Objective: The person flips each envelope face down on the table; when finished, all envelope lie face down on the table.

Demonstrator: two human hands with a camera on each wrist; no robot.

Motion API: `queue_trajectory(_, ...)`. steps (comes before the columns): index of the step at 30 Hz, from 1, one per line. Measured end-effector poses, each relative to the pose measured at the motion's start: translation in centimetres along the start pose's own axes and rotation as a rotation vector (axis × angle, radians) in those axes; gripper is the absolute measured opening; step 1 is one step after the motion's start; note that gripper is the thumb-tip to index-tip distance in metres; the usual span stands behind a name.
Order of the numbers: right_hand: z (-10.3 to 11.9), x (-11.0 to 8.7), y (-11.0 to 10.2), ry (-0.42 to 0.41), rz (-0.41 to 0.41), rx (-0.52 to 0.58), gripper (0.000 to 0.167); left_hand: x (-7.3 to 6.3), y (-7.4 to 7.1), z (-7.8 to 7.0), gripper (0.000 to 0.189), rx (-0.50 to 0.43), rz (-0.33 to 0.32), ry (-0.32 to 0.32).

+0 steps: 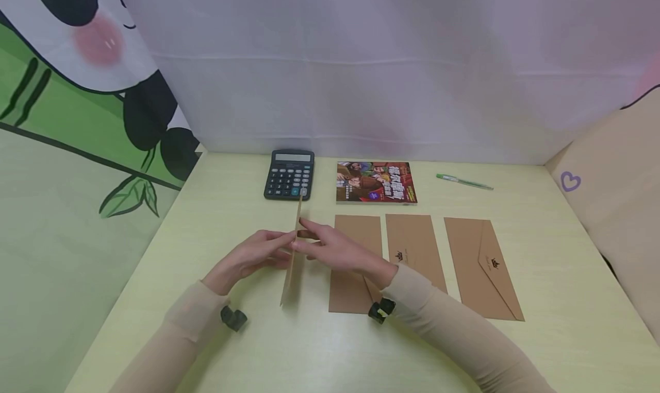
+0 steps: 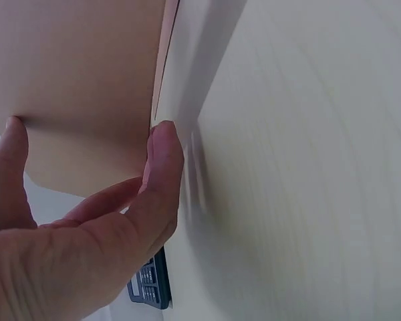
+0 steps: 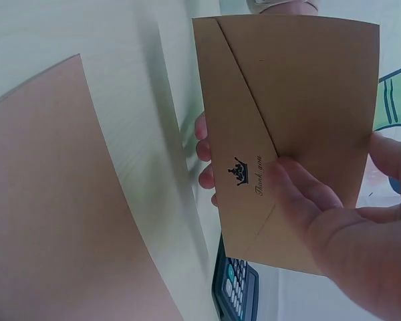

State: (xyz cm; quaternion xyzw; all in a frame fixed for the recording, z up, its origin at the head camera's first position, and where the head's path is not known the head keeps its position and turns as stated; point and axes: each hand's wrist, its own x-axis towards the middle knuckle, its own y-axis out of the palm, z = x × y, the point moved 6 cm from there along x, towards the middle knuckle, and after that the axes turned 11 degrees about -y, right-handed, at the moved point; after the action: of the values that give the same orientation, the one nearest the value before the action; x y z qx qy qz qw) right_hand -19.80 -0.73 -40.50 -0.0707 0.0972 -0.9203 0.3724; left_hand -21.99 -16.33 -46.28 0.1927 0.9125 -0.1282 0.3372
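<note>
A brown kraft envelope [image 3: 301, 87] with a pointed flap, a black crown and "Thank you" print stands on edge between the two hands. In the head view the envelope [image 1: 291, 270] shows as a thin upright strip. My left hand [image 1: 256, 254] holds it from the left, its thumb [image 2: 13, 137] against the plain face and its fingers at the lower edge. From the other side my right hand [image 1: 340, 250] grips it, fingertips [image 3: 287, 180] on the flap side and thumb at the upper edge. Some left fingertips [image 3: 204, 150] peek past the lower edge.
Three more envelopes lie in a row on the table: a left one [image 1: 356, 238], a middle one [image 1: 412, 232] and a right one [image 1: 466, 250]. Behind are a black calculator [image 1: 289, 175], a colourful book [image 1: 376, 183] and a green pen [image 1: 464, 181]. A pale curtain [image 1: 361, 95] backs the table.
</note>
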Motion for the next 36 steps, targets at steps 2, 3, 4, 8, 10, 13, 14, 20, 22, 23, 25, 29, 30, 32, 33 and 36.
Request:
queue_trajectory(2, 0.0, -0.1, 0.0, 0.005, -0.005, 0.005, 0.069, 0.1, -0.1, 0.1, 0.077, 0.009, -0.016, -0.008)
queue_trajectory(3, 0.0, -0.1, 0.0, 0.010, -0.009, 0.008, 0.069, 0.1, -0.2, 0.1, 0.078, 0.017, -0.021, -0.009)
queue_trajectory(4, -0.1, -0.2, 0.0, 0.011, -0.013, 0.015, 0.069, 0.1, -0.2, 0.1, 0.079, 0.027, -0.028, -0.008)
queue_trajectory(8, -0.2, -0.2, 0.0, 0.014, -0.057, 0.009, 0.076, 0.0, -0.5, 0.1, 0.083, 0.083, -0.047, -0.002)
queue_trajectory(10, -0.2, -0.2, 0.0, 0.012, -0.088, 0.015, 0.080, -0.2, -0.7, 0.1, 0.084, 0.119, -0.063, 0.006)
queue_trajectory(13, -0.4, -0.2, -0.1, 0.019, -0.136, 0.025, 0.087, -0.4, -1.2, 0.2, 0.086, 0.161, -0.095, 0.011)
queue_trajectory(14, -0.5, -0.3, -0.1, 0.023, -0.149, 0.032, 0.089, -0.4, -1.4, 0.2, 0.087, 0.171, -0.107, 0.012)
queue_trajectory(20, -1.0, -0.3, -0.2, 0.041, -0.190, -0.006, 0.091, -0.9, -1.9, 0.2, 0.086, 0.222, -0.164, 0.002)
queue_trajectory(22, -1.2, -0.2, -0.2, 0.050, -0.191, -0.029, 0.091, -1.1, -1.9, 0.2, 0.085, 0.234, -0.182, -0.014)
queue_trajectory(23, -1.3, -0.2, -0.2, 0.057, -0.190, -0.044, 0.091, -1.2, -1.9, 0.2, 0.084, 0.243, -0.189, -0.017)
queue_trajectory(25, -1.6, -0.2, -0.2, 0.072, -0.192, -0.069, 0.092, -1.2, -2.1, 0.3, 0.085, 0.273, -0.214, -0.026)
queue_trajectory(29, -1.9, -0.1, -0.2, 0.091, -0.193, -0.118, 0.094, -1.2, -2.7, 0.5, 0.083, 0.387, -0.286, -0.026)
queue_trajectory(30, -2.0, -0.1, -0.2, 0.093, -0.191, -0.128, 0.094, -1.3, -2.8, 0.5, 0.082, 0.418, -0.304, -0.028)
queue_trajectory(32, -2.3, 0.0, -0.2, 0.098, -0.185, -0.138, 0.095, -1.5, -2.8, 0.4, 0.079, 0.466, -0.334, -0.026)
queue_trajectory(33, -2.5, 0.0, -0.2, 0.103, -0.182, -0.145, 0.096, -1.6, -2.8, 0.4, 0.078, 0.481, -0.347, -0.029)
queue_trajectory(36, -2.8, -0.1, -0.3, 0.130, -0.176, -0.162, 0.096, -1.7, -2.8, 0.4, 0.074, 0.507, -0.364, -0.012)
